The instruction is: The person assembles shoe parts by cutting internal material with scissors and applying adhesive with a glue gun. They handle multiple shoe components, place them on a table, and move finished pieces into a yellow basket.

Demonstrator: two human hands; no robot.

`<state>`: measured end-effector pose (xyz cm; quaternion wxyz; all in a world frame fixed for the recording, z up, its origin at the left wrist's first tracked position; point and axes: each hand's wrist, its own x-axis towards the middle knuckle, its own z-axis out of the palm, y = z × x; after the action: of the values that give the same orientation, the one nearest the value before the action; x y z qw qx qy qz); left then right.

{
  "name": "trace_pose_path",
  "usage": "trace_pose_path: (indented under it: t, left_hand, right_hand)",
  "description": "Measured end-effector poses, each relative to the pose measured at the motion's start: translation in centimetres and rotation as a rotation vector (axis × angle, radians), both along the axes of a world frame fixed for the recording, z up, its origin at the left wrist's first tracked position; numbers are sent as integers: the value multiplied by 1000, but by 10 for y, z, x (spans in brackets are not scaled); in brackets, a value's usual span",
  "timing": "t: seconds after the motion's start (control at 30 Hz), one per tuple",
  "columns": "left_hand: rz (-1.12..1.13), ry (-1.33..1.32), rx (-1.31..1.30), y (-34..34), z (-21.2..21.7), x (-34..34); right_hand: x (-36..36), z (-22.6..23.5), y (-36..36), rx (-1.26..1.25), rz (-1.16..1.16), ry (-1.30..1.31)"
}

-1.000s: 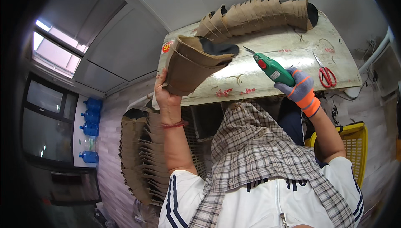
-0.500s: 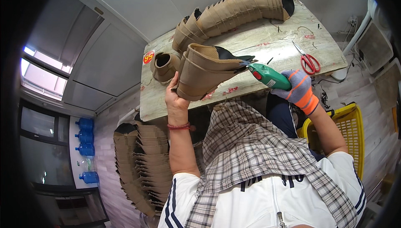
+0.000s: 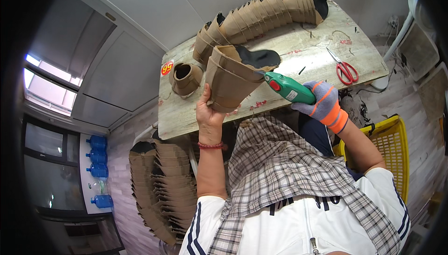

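In the head view, the bare left hand [image 3: 210, 116] is holding a brown shoe upper [image 3: 233, 82] at the frame's centre, fingers clamping its lower left side; the upper is showing a matte outside and black lining. The right hand [image 3: 325, 103], in a grey-and-orange knitted glove, is wrapping its fingers around a green handheld cutter [image 3: 289, 88] bearing a small white label. The cutter's tip is seemingly meeting the upper's right edge, though its smallness is leaving that uncertain. On the pale, worn counter [image 3: 182, 117], a red sticker [image 3: 167, 67] with yellow figures is lying left of centre, near a lone brown piece [image 3: 186, 83]. Red-handled scissors [image 3: 346, 73] are lying upper right.
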<state>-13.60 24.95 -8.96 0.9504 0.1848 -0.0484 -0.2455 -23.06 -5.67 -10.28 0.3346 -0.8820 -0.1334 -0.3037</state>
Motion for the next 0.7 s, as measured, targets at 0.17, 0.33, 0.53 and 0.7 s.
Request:
trace_pose_path:
  t: [0.17,0.33,0.53,0.7]
  left_hand:
    - [220,-182,255,-10,-4,-11]
    - [404,-347,292,-17,-9,-20]
    - [459,-420,381,-8,-20,-18]
    - [572,-446,618,-18,-29,-22]
  right_hand:
    - [8,0,14,272,37,221]
    - [15,9,29,300,10,357]
    - [22,6,36,241,-24,345]
    - [27,11,43,263,-28,372]
